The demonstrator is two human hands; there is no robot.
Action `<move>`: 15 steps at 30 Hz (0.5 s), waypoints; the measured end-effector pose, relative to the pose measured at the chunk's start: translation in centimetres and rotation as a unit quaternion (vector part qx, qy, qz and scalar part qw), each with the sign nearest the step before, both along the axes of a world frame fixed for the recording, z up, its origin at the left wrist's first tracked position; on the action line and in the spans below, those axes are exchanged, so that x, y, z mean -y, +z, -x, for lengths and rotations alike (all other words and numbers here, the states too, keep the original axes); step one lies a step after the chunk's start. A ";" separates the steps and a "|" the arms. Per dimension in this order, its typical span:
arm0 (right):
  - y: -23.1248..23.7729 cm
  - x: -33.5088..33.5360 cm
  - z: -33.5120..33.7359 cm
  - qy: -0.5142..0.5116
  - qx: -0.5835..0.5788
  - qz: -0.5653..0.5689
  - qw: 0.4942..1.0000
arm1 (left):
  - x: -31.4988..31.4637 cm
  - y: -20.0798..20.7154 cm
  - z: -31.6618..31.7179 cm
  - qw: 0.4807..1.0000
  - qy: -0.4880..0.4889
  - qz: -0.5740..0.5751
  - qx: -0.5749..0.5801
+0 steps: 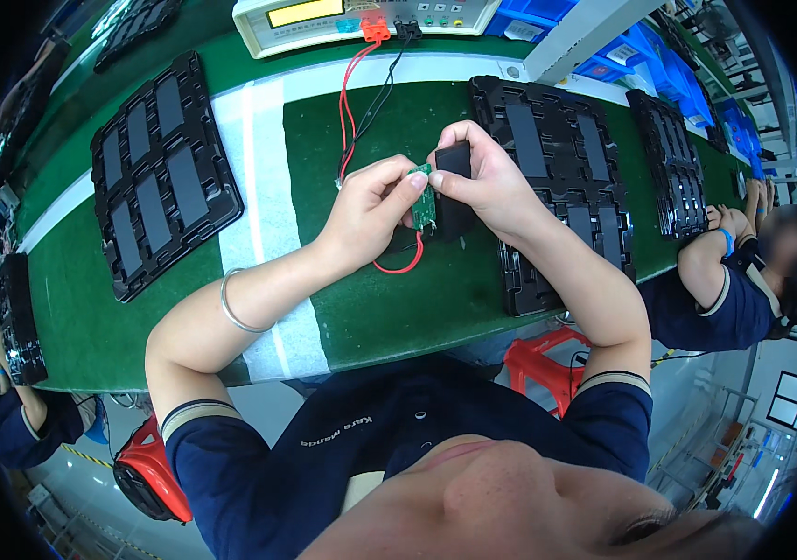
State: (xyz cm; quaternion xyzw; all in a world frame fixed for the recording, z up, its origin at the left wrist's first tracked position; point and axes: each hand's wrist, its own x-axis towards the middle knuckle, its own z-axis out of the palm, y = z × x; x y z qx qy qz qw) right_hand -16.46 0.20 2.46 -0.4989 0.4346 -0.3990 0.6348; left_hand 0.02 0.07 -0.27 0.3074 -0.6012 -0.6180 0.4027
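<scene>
Head view, looking down: both bare hands meet over the green table [361,317], working close together on a small green circuit board [423,203]. The left hand [380,201] pinches the board near its upper end between thumb and forefinger, the other fingers curled under, perhaps so that its face and lower end stay uncovered. The right hand [478,182] has its thumb laid across a flat black block [455,201], fingers bent over the block's upper end, and the thumb tip reaches the board's edge. That grip seems meant to steady block and board side by side; whether the two are joined cannot be told, as the fingers cover the place.

A red wire [408,269] loops from the board's lower end back beneath the left hand, slack enough, it seems, to let the board be turned. Red and black leads [347,112] run down from a bench instrument [324,23] at the table's far edge to beside the left hand; its place there probably leaves the near side free while the leads reach. Black trays lie on either side, the left tray [167,177] well apart from the hands and the right tray [562,191] partly beneath the right forearm, their dark flat pieces set in separate pockets, presumably to keep them from rubbing together.
</scene>
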 end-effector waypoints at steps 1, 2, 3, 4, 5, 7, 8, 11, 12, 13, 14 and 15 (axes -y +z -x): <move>0.1 0.0 0.0 -0.002 -0.005 0.007 1.000 | 0.0 0.0 0.0 1.000 0.001 0.001 0.000; 0.1 0.0 0.0 -0.002 -0.005 0.008 1.000 | 0.0 0.1 0.0 1.000 0.002 -0.001 -0.001; 0.0 0.0 0.1 -0.004 -0.003 0.007 1.000 | 0.1 0.0 0.1 1.000 0.000 -0.003 -0.003; 0.0 0.0 0.3 -0.006 -0.001 0.006 1.000 | 0.2 0.0 0.3 1.000 -0.003 -0.001 -0.004; 0.0 0.0 0.4 -0.010 -0.002 0.008 1.000 | 0.2 0.1 0.4 1.000 -0.007 -0.005 -0.005; 0.5 0.2 -0.7 0.004 0.003 -0.003 1.000 | 0.0 0.0 -0.2 1.000 -0.001 -0.005 -0.006; -0.4 0.3 -0.6 0.007 0.003 0.000 1.000 | 0.0 0.0 -0.6 1.000 0.007 -0.007 -0.004; -0.3 -0.1 0.3 -0.025 -0.017 0.016 0.999 | 0.2 0.3 0.4 1.000 -0.008 -0.018 -0.002; -0.1 -0.1 0.3 -0.022 -0.041 0.015 0.999 | 0.1 0.4 0.4 1.000 0.003 -0.029 0.005; 0.2 -0.2 0.3 -0.021 -0.065 0.013 0.998 | 0.1 0.4 0.4 1.000 -0.001 -0.024 0.003; 0.4 -0.3 0.4 -0.020 -0.060 0.007 0.998 | 0.1 0.3 0.4 1.000 0.005 -0.021 0.020; 1.0 -0.5 0.6 -0.027 -0.062 0.010 0.998 | 0.1 0.2 0.4 0.999 0.010 -0.018 0.036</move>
